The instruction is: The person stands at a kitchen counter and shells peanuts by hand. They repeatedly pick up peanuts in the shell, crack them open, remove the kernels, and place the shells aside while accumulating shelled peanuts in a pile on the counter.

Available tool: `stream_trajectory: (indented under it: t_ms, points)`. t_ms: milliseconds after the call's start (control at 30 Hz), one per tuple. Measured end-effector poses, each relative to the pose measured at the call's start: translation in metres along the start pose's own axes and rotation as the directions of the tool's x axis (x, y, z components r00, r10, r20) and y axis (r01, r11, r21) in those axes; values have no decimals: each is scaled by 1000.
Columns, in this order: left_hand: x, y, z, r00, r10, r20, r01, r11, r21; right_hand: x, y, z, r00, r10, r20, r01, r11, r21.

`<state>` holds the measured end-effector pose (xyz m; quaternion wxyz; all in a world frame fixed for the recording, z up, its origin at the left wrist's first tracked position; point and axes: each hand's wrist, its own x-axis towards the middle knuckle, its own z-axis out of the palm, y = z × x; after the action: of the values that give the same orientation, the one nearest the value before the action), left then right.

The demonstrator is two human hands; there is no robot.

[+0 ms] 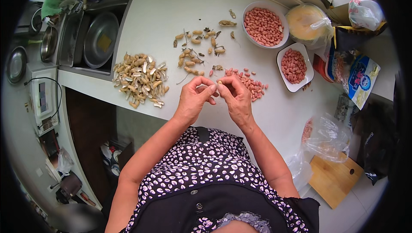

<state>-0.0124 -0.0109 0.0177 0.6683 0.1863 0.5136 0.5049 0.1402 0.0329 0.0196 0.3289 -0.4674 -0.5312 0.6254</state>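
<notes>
Above the counter's front part, my left hand [195, 98] and my right hand [237, 99] meet at the fingertips. A small, pale tan peanut pod [220, 82] is pinched there, mostly hidden by the fingers and thumbs. Just beyond my hands lie unshelled peanuts [190, 62] with dry stems. Shelled pink peanuts [254, 86] are spread beside my right hand. To the left of my left hand is a heap of peanut shells [140, 78], some showing white insides. A round white bowl [245, 35] and a squarish white dish [287, 86] hold more pink peanuts.
At the left, a metal basin [93, 55] sits in the sink [71, 39]. A bagged yellow round item [304, 22], food packets [359, 78] and a clear plastic bag [328, 136] line the right side. Lower right is a wooden cutting board [334, 178]. Cabinet recesses open below the counter [154, 14].
</notes>
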Motion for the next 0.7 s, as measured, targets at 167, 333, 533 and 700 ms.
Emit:
stream_trajectory:
  t_ms: [167, 333, 533, 700]
  points:
    - [-2, -8, 4, 997, -71, 28, 73, 993, -89, -14, 2, -3, 999, -32, 1, 32, 988, -151]
    - [-3, -16, 9, 994, -102, 46, 105, 992, -64, -18, 14, -8, 984, -178, -13, 167, 941, -294]
    - [0, -16, 5, 991, -131, 39, 132, 991, -7, -22, 5, -10, 999, -34, 6, 34, 991, -128]
    - [1, -10, 7, 979, -203, 28, 204, 977, -60, -23, 9, -17, 982, 169, 80, -180, 970, 163]
